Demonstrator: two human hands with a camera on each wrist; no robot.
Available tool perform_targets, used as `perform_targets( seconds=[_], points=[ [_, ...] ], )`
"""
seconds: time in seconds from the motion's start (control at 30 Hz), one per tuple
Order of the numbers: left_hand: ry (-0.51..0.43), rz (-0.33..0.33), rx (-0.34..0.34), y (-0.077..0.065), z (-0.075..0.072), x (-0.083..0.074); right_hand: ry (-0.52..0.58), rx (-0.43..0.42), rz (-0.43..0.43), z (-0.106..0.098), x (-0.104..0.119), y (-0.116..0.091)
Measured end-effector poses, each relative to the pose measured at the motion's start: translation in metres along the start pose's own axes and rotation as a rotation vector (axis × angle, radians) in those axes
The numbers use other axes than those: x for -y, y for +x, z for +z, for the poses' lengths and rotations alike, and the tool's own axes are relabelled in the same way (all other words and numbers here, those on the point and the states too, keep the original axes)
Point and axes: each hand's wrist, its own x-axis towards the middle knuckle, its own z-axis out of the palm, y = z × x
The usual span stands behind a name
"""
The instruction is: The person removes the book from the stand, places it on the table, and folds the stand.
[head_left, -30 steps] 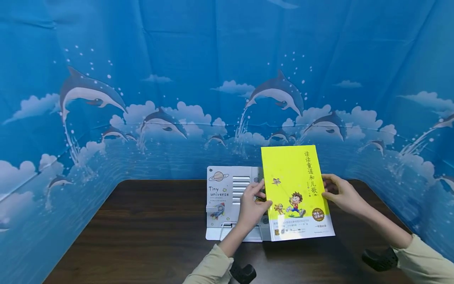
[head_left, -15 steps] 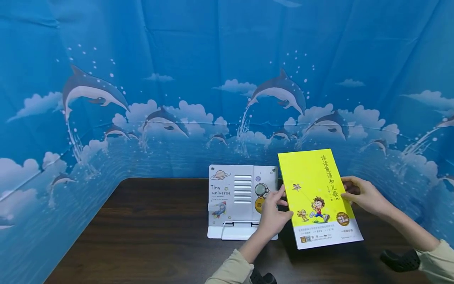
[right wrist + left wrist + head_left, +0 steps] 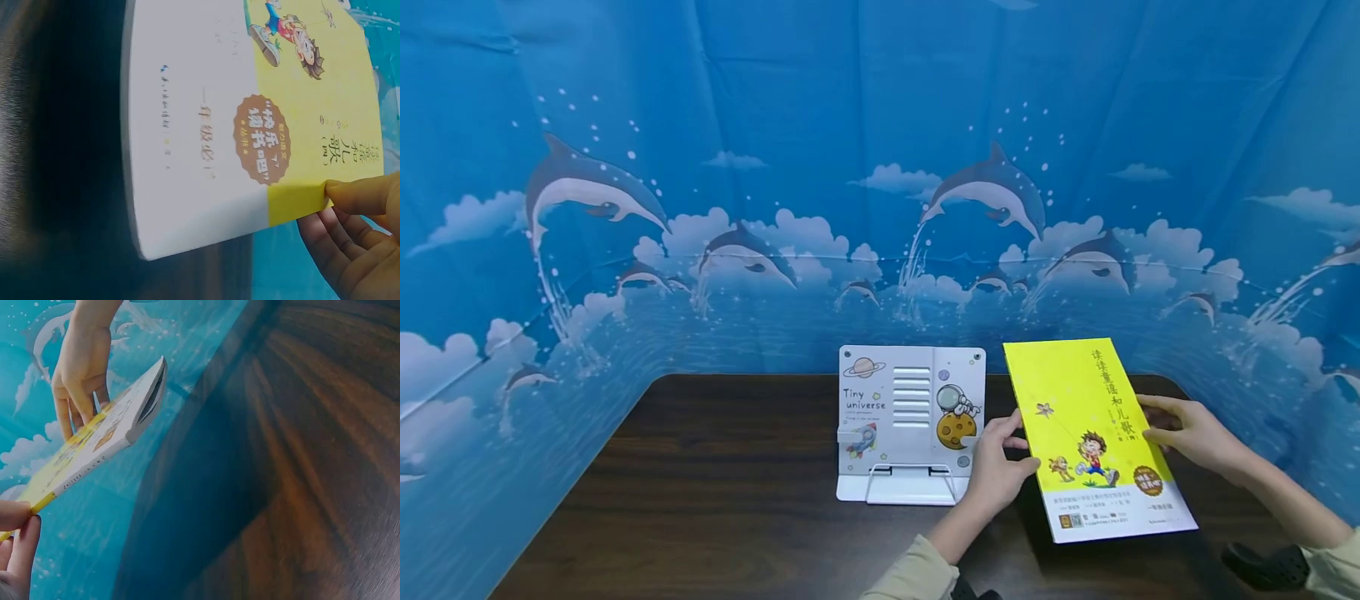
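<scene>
Dolphin curtain (image 3: 775, 125), blue with white clouds, runs across the back, behind both hands. Dark wood counter (image 3: 715, 467) stretches out to the left of the left hand and under both. White book stand (image 3: 912, 442) upright on the counter, just left of the left hand: "Tiny universe" print, ringed planet, rocket, row of slots, astronaut on a yellow moon, wire rest at the bottom front. Left hand overlaps the stand's lower right corner in the head view; can't tell if they touch.

Left hand (image 3: 997, 468): thumb on the cover, fingers behind, pinching the spine edge. Light sleeve (image 3: 917, 573) below it, black strap (image 3: 973, 593) mostly cut off by the frame.

Yellow book (image 3: 1075, 437) sits between the two hands, cover facing the person, top leaning left, white band along the bottom, boy and dog drawing, brown badge near the lower right. Looks raised off the counter.

Right hand (image 3: 1197, 437): thumb on the front, fingers tucked behind, gripping the right edge. Black wrist device (image 3: 1262, 568) and another light sleeve (image 3: 1333, 571) below and right of that hand.
</scene>
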Motion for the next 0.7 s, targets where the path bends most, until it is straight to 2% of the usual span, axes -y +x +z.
perform_targets(
  seconds=[0.23, 0.57, 0.7],
  points=[
    [0.013, 0.006, -0.017, -0.003, 0.009, 0.011, 0.049, 0.053, 0.103, 0.008, -0.014, -0.006],
    [0.076, -0.038, -0.017, -0.002, 0.016, 0.023, 0.053, 0.032, 0.193, 0.015, -0.026, -0.009],
    [0.093, -0.082, 0.003, -0.001, 0.017, 0.028, 0.05, 0.039, 0.214, 0.019, -0.031, -0.007]
  ],
)
